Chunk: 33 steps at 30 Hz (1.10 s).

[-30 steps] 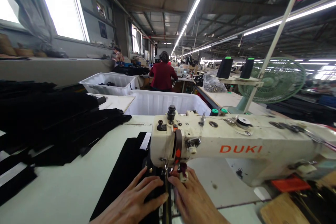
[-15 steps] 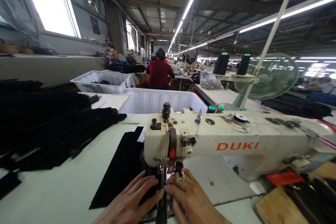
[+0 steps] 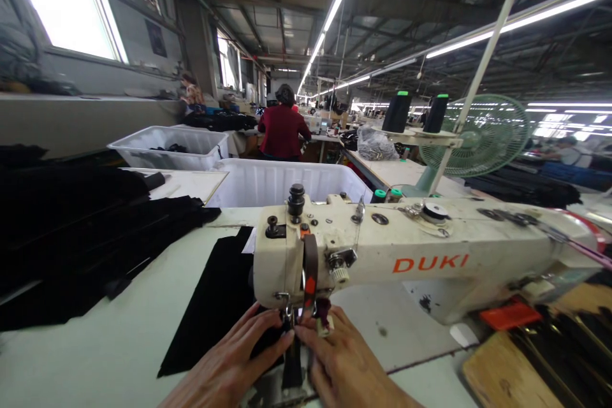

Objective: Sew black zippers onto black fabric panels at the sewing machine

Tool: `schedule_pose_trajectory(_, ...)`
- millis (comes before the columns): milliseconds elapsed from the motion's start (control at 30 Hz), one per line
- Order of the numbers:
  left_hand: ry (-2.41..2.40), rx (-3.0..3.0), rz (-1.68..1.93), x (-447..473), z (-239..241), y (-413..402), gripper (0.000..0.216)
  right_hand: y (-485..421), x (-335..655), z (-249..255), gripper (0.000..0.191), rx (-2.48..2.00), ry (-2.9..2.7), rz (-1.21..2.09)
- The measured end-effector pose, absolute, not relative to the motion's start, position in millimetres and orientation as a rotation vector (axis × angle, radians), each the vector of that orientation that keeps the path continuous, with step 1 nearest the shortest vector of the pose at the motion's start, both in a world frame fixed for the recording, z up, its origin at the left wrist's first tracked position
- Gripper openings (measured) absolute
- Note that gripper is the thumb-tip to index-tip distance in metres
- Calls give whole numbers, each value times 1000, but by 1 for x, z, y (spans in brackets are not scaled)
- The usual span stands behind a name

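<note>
A cream sewing machine [image 3: 411, 252] marked DUKI stands across the table. A piece of black fabric [image 3: 215, 306] lies under its needle end and runs off to the left. My left hand [image 3: 234, 363] rests flat on the fabric just left of the presser foot, fingers stretched out. My right hand [image 3: 342, 363] lies on the right of the foot, fingers extended, fingertips touching those of the left hand over a dark strip [image 3: 292, 366] that runs toward me.
A heap of black fabric pieces [image 3: 81, 236] covers the table's left. White plastic bins [image 3: 282, 182] stand behind the machine. A green fan [image 3: 478, 137] and two thread cones [image 3: 396, 111] are at right. A person in red [image 3: 283, 131] sits ahead, back turned. A wooden board [image 3: 507, 376] lies at lower right.
Both hands have slid forward toward the presser foot and closer together, fingertips now meeting. The view has drifted to the right, so the scene sits further left in frame.
</note>
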<state>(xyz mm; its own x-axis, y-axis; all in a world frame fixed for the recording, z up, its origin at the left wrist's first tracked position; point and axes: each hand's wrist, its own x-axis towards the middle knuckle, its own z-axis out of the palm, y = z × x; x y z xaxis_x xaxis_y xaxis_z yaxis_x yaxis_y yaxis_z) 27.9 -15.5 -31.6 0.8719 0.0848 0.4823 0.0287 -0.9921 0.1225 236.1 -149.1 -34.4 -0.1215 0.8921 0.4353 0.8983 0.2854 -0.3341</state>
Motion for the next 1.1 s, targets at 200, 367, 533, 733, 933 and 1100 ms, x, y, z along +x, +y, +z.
schedule_pose_trajectory(200,171,2983,623,23,-20,-17,79,-150,234,-31,54,-1629,-2000,-19)
schedule_pose_trajectory(367,294,2919,373,26,-22,-14,83,-150,232,-29,53,-1651,-2033,-98)
schedule_pose_trajectory(533,319,2816,270,28,-12,-15,82,-150,235,-38,56,-1671,-2044,-194)
schedule_pose_trajectory(733,249,2755,296,25,-2,-16,84,-148,243,-47,57,-1596,-2146,-394)
schedule_pose_trajectory(933,213,2679,330,24,-6,-12,83,-146,245,-47,56,-1592,-2186,-465)
schedule_pose_trajectory(1100,148,2668,461,19,-6,-14,71,-141,258,-57,54,-1491,-2213,-537)
